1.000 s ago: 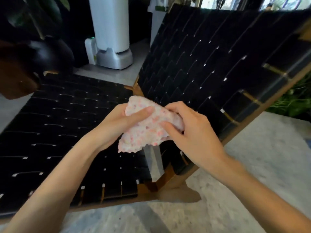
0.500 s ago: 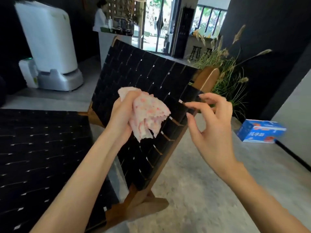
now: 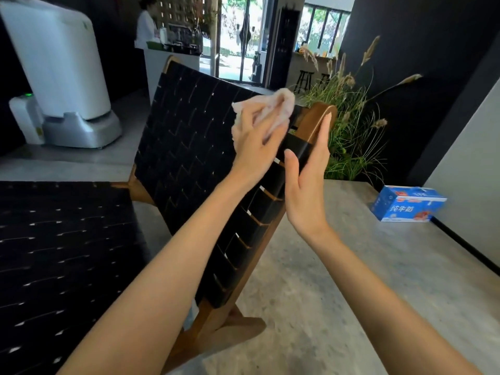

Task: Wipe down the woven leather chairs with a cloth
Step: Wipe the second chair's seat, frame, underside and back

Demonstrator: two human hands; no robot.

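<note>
The chair back point(image 3: 189, 136) fills the centre, with the seat point(image 3: 54, 253) at eight o'clock. The right hand point(image 3: 308, 169) lies flat and straight-fingered along the wooden frame point(image 3: 315, 115) at one o'clock. The left hand point(image 3: 254, 142) grips the bunched cloth point(image 3: 267, 109) against the back's top corner at twelve o'clock. Wiping looks barely begun, with most of the weave left to do.

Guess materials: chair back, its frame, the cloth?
Chair back: black woven straps, matte, probably leather; gaps show between strips. Frame: brown wood by its look, smooth, slight sheen on the rounded end. Cloth: pale pink soft fabric, bunched in folds in the left hand.
</note>
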